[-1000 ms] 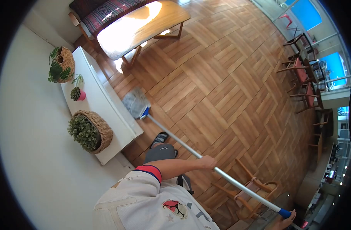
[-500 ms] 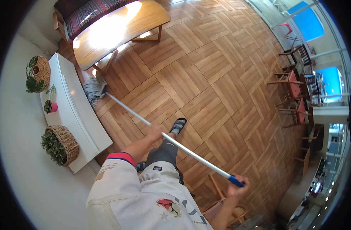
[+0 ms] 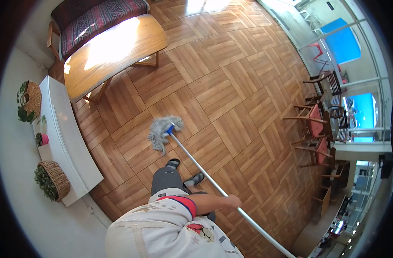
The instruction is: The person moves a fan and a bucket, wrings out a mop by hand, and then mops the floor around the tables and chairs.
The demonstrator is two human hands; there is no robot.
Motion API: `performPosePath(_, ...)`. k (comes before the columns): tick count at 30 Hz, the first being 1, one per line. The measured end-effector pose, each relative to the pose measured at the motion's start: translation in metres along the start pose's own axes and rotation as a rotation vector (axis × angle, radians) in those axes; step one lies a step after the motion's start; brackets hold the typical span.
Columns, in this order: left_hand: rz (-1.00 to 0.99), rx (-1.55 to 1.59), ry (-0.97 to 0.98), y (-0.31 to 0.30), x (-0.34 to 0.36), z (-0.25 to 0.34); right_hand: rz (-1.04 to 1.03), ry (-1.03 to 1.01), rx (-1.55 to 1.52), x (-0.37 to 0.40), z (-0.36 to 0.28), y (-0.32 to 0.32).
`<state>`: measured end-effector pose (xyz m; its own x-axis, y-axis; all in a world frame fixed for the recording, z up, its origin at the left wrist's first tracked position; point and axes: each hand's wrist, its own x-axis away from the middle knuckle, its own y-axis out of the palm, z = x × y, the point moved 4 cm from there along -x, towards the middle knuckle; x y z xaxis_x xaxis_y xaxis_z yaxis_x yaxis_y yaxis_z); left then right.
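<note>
A mop with a grey string head lies against the wooden floor, its strands spread around a blue clamp. From there a long white handle slants down to the right and runs out at the bottom edge. Partway along it, my left hand is wrapped round the handle. My right hand is out of view, as is the handle's upper end. My sandalled feet stand just below the mop head.
A low wooden table and a patterned sofa stand at the upper left. Along the left wall runs a white cabinet with potted plants, including one in a woven basket. Wooden chairs with red seats stand at right.
The mop head has swept right, from beside the white cabinet out onto the open floor. My left hand has moved right and down with the handle. My right hand has left the view.
</note>
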<state>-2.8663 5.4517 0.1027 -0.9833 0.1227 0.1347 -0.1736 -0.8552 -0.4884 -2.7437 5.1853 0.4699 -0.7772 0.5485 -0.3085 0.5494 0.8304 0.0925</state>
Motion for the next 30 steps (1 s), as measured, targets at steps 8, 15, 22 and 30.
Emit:
performPosePath(8,0.594,-0.182,-1.02,-0.165,0.158,-0.324,-0.888,0.97,-0.087,0.252,0.227,0.228)
performPosePath(15,0.833,-0.42,-1.141,-0.227,0.049,-0.356,-1.553,0.526,-0.057,0.22,0.245,0.412)
performPosePath(22,0.833,0.047,-0.112,-0.331,-0.271,-0.106,-0.981,0.313,-0.444,-0.092,0.057,0.58)
performPosePath(30,0.775,0.158,-0.368,-0.349,-0.324,-0.096,-1.295,0.271,-0.394,-0.224,0.082,0.713)
